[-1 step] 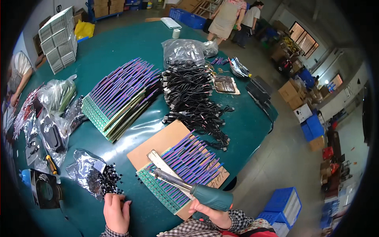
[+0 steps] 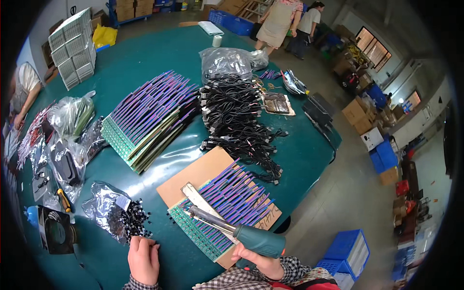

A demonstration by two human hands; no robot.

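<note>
My right hand is wrapped round the grip of a green soldering gun. Its metal barrel slants up-left over a green circuit board panel with rows of purple wires. A pale, stained flat bar lies across that panel, which rests on a cardboard sheet. At the near edge of a heap of small black parts, my left hand has its fingers curled together; whatever is between the fingertips is hidden. The heap spills from a clear plastic bag.
Behind the cardboard lie a stack of wired panels and a pile of black cables. A small black fan-like unit and a yellow-handled screwdriver are at left. Blue crates stand on the floor at right. Other people are beyond the table.
</note>
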